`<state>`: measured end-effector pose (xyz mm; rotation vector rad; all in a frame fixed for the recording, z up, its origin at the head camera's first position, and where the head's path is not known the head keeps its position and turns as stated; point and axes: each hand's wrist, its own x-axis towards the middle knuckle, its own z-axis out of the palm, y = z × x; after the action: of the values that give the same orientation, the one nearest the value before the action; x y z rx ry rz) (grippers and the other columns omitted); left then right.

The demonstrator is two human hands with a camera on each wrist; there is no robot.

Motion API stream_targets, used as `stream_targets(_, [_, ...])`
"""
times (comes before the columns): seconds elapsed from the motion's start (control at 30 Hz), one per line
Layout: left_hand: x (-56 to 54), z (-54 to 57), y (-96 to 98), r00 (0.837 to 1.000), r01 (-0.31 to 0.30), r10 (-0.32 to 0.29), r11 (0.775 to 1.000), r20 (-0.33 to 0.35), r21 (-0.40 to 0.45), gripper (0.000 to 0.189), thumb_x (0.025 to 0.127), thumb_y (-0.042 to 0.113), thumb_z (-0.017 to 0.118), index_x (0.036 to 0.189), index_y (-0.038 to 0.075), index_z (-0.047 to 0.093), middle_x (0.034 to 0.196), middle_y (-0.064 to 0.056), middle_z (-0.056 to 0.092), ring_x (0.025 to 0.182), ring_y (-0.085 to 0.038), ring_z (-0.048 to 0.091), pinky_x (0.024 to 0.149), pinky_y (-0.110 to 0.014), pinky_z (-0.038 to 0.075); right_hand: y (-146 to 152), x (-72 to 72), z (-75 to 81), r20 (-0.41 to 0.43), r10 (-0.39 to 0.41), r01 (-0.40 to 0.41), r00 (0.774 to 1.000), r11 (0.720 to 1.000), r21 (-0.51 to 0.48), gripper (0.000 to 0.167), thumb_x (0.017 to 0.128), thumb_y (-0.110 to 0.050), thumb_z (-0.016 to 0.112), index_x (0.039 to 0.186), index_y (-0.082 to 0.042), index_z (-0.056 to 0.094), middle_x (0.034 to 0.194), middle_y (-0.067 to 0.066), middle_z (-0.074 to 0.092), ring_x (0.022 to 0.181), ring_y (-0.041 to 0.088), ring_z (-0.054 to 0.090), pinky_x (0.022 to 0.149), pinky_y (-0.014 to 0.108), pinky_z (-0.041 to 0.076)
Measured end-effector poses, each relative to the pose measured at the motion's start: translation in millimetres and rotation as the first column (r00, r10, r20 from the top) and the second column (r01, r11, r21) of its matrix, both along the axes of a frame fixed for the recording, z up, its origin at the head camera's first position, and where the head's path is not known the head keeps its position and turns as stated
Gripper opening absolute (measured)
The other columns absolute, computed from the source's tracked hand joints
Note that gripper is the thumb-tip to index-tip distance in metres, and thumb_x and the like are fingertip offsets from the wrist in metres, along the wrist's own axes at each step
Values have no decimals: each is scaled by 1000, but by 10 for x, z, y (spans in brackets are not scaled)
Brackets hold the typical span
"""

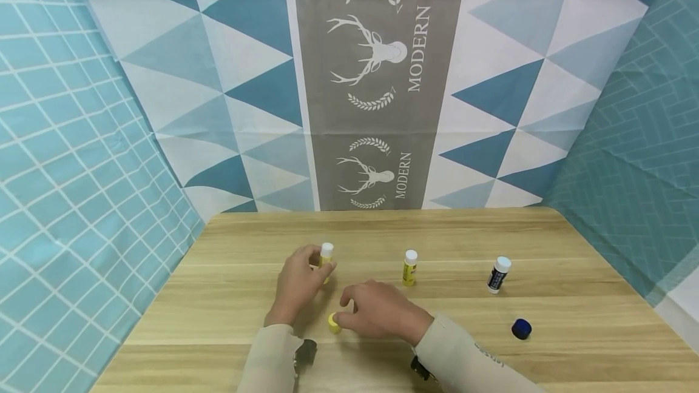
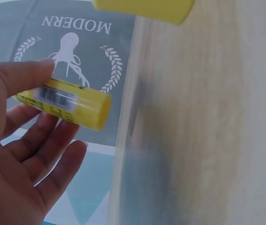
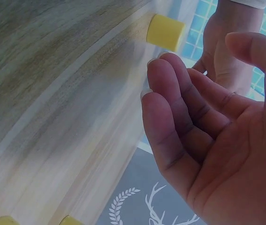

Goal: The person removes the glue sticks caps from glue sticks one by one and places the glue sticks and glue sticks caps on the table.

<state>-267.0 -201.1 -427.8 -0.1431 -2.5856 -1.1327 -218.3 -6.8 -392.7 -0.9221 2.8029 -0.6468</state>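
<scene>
My left hand [image 1: 299, 281] pinches a yellow glue stick [image 1: 325, 253] between thumb and fingers; it stands roughly upright with its white end up. In the left wrist view the glue stick [image 2: 72, 103] shows a barcode label, and the other fingers spread below it. A small yellow cap [image 1: 334, 324] sits on the table beside my right hand [image 1: 377, 309]. That hand's fingers are loosely bent with nothing between them. From the right wrist view, the yellow cap [image 3: 166, 33] lies apart from the fingertips [image 3: 156, 105].
To the right stand a second yellow glue stick [image 1: 409, 269] and a black-labelled glue stick [image 1: 498, 275], both with white tops. A dark blue cap [image 1: 521, 329] lies nearer the front right. Patterned cloth [image 1: 377, 108] hangs behind the wooden table [image 1: 453, 229].
</scene>
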Motion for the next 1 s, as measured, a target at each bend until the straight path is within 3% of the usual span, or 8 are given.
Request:
stream_targets(0.27, [-33, -34, 25, 997, 65, -66, 997, 40, 29, 18, 85, 19, 81, 93, 11, 67, 81, 2, 59, 77, -16, 55, 70, -35, 47, 45, 14, -5, 24, -12, 12, 1000, 1000, -4, 38, 89, -49, 63, 105, -16, 74, 75, -16, 64, 68, 0, 57, 63, 29, 48])
stream_targets(0.5, [-80, -81, 49, 991, 119, -123, 991, 60, 65, 18, 85, 15, 80, 94, 11, 65, 85, 1, 61, 81, -17, 57, 75, -37, 49, 123, 13, -33, 62, -33, 33, 998, 999, -6, 38, 90, -49, 62, 106, -16, 74, 77, -16, 63, 67, -1, 57, 62, 28, 48])
stream_targets(0.57, [-85, -107, 61, 988, 125, -132, 989, 84, 84, 26, 85, 16, 81, 103, 9, 64, 91, -1, 63, 87, -18, 61, 80, -39, 51, 151, 20, -27, 73, -39, 39, 997, 999, -6, 38, 91, -48, 62, 107, -16, 74, 78, -15, 64, 67, 0, 57, 62, 27, 48])
stream_targets(0.63, [-81, -112, 54, 983, 128, -140, 986, 117, 105, 48, 83, 21, 83, 122, 5, 60, 102, -5, 65, 95, -21, 63, 86, -43, 51, 162, 26, -18, 75, -43, 44, 996, 999, -8, 39, 91, -48, 62, 108, -16, 73, 79, -15, 64, 68, 0, 57, 63, 27, 48])
stream_targets(0.73, [-61, -62, 7, 984, 107, -117, 991, 136, 77, 82, 83, 38, 81, 147, 7, 41, 123, -10, 62, 111, -26, 62, 95, -52, 47, 171, 22, 5, 68, -52, 54, 996, 998, -18, 38, 93, -48, 61, 110, -15, 72, 82, -14, 66, 71, 0, 58, 65, 27, 49])
stream_targets(0.8, [-37, 11, -41, 992, 83, -87, 995, 95, 55, 85, 86, 48, 76, 151, 10, 37, 132, -9, 60, 118, -28, 59, 97, -55, 45, 181, 6, 32, 54, -57, 59, 997, 998, -24, 37, 94, -47, 62, 111, -15, 72, 83, -13, 66, 72, 0, 59, 66, 27, 50])
stream_targets(0.9, [6, 144, -110, 998, 50, -51, 999, -31, -7, 65, 93, 52, 65, 143, 14, 50, 132, -4, 62, 122, -28, 57, 97, -56, 44, 201, -30, 81, 26, -59, 60, 998, 998, -25, 35, 95, -44, 63, 110, -14, 72, 85, -11, 68, 73, 0, 59, 67, 27, 50])
stream_targets(1.0, [47, 263, -132, 982, 65, -80, 994, -169, -90, 46, 97, 47, 61, 129, 15, 63, 124, -1, 67, 117, -26, 61, 95, -52, 47, 216, -74, 138, 22, -60, 60, 998, 998, -21, 34, 96, -43, 62, 109, -14, 72, 85, -11, 68, 72, 0, 59, 66, 27, 50])
